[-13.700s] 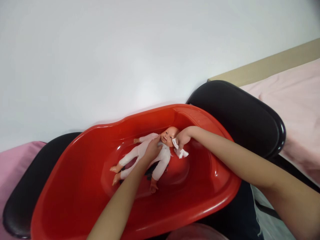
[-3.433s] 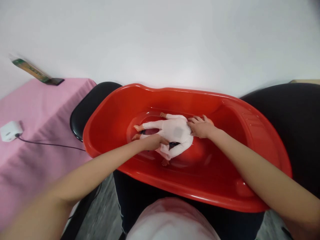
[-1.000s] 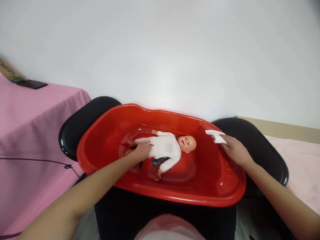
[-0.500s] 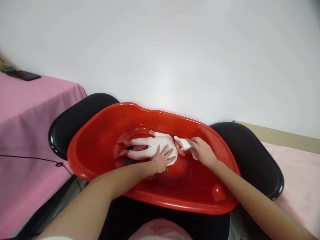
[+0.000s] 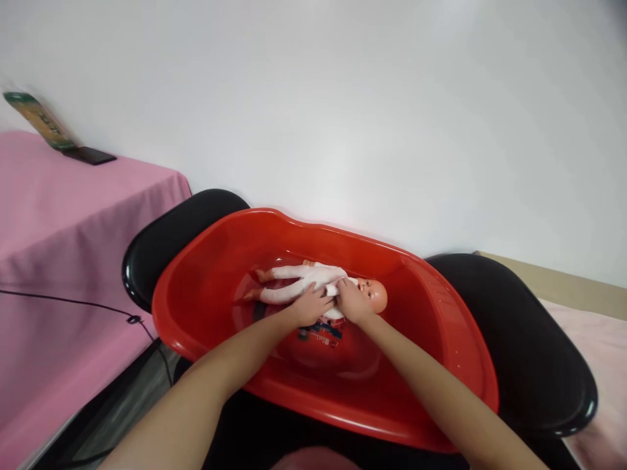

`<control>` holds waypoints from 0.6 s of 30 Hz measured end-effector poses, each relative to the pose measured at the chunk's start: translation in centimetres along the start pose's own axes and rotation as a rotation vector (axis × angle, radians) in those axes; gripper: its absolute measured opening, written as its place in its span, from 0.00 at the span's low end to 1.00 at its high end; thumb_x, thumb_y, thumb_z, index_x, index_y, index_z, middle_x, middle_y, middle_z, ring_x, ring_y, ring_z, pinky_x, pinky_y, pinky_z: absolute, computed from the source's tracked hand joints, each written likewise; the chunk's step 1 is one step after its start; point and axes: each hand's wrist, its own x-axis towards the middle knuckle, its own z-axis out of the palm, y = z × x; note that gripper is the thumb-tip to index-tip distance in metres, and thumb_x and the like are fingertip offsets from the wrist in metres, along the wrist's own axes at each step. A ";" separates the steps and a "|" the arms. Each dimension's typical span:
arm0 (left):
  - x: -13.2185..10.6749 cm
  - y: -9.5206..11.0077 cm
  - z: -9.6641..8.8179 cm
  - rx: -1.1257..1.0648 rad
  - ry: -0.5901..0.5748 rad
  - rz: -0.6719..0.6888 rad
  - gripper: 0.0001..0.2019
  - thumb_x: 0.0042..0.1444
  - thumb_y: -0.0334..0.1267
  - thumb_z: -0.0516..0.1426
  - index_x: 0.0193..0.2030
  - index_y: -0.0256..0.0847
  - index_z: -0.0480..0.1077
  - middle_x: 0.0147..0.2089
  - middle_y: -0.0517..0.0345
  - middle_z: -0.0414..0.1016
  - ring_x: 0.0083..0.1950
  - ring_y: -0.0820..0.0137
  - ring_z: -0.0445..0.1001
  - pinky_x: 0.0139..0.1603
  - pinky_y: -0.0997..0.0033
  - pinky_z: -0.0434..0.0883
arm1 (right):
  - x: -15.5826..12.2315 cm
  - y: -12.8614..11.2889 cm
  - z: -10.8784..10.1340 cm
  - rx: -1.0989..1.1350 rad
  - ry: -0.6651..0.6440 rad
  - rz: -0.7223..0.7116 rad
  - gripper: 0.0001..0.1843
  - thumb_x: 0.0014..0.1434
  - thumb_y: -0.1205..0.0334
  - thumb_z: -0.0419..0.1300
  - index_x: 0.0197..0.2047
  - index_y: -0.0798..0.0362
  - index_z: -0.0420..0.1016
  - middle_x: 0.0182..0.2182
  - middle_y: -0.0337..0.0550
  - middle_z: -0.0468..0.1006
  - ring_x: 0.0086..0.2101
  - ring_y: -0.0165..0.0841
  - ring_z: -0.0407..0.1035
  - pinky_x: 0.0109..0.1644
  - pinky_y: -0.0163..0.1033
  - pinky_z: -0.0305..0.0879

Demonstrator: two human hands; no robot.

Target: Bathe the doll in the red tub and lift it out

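This looks like a training or practice room for infant care rather than a lived-in home: a red plastic baby bathtub [image 5: 441,365] rests across two black chair seats [image 5: 529,339] against a bare white wall [image 5: 343,98], with a pink-draped table [image 5: 59,215] left of the tub and a pink-sheeted bed [image 5: 597,339] to its right

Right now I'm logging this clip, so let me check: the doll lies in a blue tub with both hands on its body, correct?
Not quite: the tub is red, not blue, as the head view shows. The rest holds: the doll lies in it, and the left hand and right hand both rest on its body.
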 end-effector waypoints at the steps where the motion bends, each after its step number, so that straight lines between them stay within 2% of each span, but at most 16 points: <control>1: -0.1 -0.3 -0.1 0.004 0.006 0.002 0.32 0.67 0.30 0.53 0.77 0.46 0.66 0.77 0.46 0.70 0.80 0.46 0.61 0.83 0.35 0.49 | -0.6 0.3 0.0 0.033 -0.007 0.002 0.10 0.70 0.70 0.52 0.51 0.54 0.71 0.54 0.59 0.78 0.52 0.44 0.72 0.58 0.46 0.66; 4: 0.1 -0.7 -0.4 0.048 0.023 -0.003 0.28 0.71 0.30 0.50 0.76 0.44 0.68 0.76 0.44 0.70 0.83 0.44 0.56 0.81 0.34 0.52 | -2.3 1.5 -0.3 0.109 -0.023 0.005 0.10 0.69 0.68 0.55 0.52 0.52 0.71 0.56 0.55 0.79 0.54 0.43 0.73 0.59 0.45 0.67; 7: 0.9 -0.7 -1.3 0.081 0.034 -0.014 0.23 0.75 0.32 0.47 0.70 0.43 0.74 0.72 0.44 0.75 0.80 0.43 0.60 0.78 0.35 0.57 | -3.3 2.1 -1.0 0.153 -0.016 0.018 0.08 0.68 0.66 0.56 0.50 0.50 0.70 0.54 0.52 0.80 0.52 0.44 0.74 0.58 0.45 0.67; 10: 2.1 -1.0 -2.9 0.103 0.043 -0.030 0.22 0.76 0.32 0.47 0.68 0.41 0.75 0.72 0.43 0.74 0.78 0.46 0.62 0.76 0.37 0.61 | -3.2 2.0 -1.9 0.181 0.022 0.038 0.07 0.68 0.64 0.56 0.49 0.48 0.69 0.52 0.50 0.81 0.51 0.45 0.74 0.57 0.47 0.68; 13: 3.4 -1.9 -4.8 0.150 0.036 -0.103 0.23 0.75 0.31 0.46 0.71 0.38 0.72 0.77 0.39 0.68 0.79 0.48 0.62 0.76 0.40 0.62 | -2.7 1.3 -2.7 0.187 0.131 0.038 0.08 0.67 0.63 0.57 0.49 0.48 0.69 0.51 0.49 0.81 0.53 0.46 0.72 0.60 0.50 0.66; 16: 5.2 -3.5 -6.7 0.179 -0.012 -0.212 0.25 0.73 0.31 0.49 0.73 0.36 0.71 0.82 0.38 0.61 0.80 0.48 0.60 0.77 0.43 0.63 | -2.4 0.9 -3.1 0.115 0.238 -0.051 0.09 0.68 0.63 0.58 0.52 0.50 0.71 0.53 0.49 0.79 0.51 0.44 0.72 0.56 0.48 0.67; 18: 6.7 -4.9 -7.7 0.164 -0.049 -0.243 0.28 0.71 0.35 0.54 0.77 0.41 0.68 0.84 0.43 0.56 0.82 0.48 0.58 0.78 0.44 0.63 | -2.1 0.8 -3.0 -0.018 0.260 -0.216 0.10 0.70 0.63 0.59 0.54 0.52 0.72 0.55 0.51 0.79 0.51 0.44 0.71 0.54 0.47 0.67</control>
